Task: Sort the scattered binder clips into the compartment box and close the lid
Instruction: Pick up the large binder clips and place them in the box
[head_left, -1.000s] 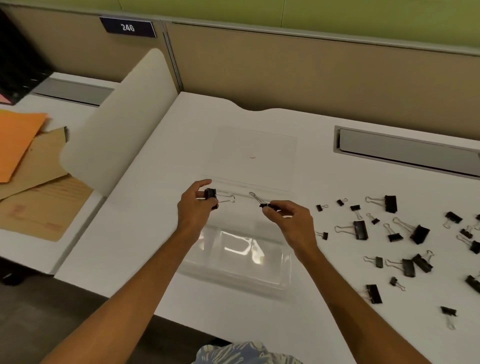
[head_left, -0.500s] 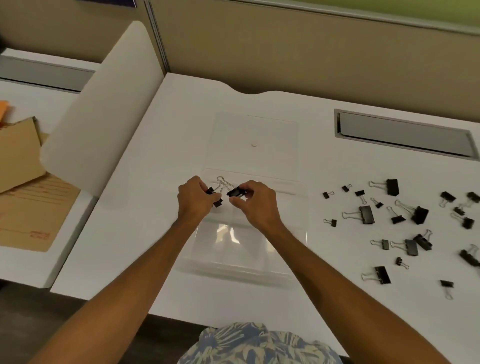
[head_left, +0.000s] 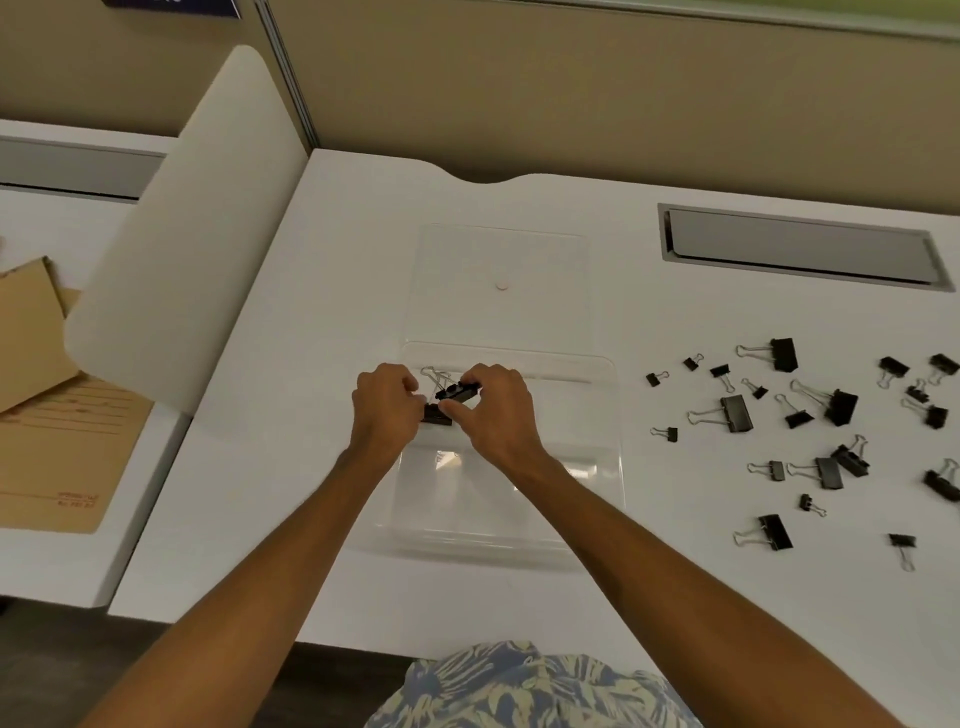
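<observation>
A clear plastic compartment box (head_left: 597, 499) lies open on the white desk, its transparent lid (head_left: 501, 260) folded flat behind it. My left hand (head_left: 387, 402) pinches a black binder clip (head_left: 435, 414) over the box's far left part. My right hand (head_left: 498, 410) holds a second black binder clip (head_left: 460, 391) right against it; their wire handles cross between my fingers. Several black binder clips of different sizes (head_left: 737, 413) lie scattered on the desk to the right of the box.
A white curved divider panel (head_left: 192, 234) stands at the desk's left edge. Brown envelopes (head_left: 52, 441) lie on the neighbouring desk. A grey cable tray lid (head_left: 800, 249) is set into the desk at the back right. A beige partition wall runs behind.
My hands, apart a second ago with one clip each, have come together over the box's far left. The view has tilted down a little.
</observation>
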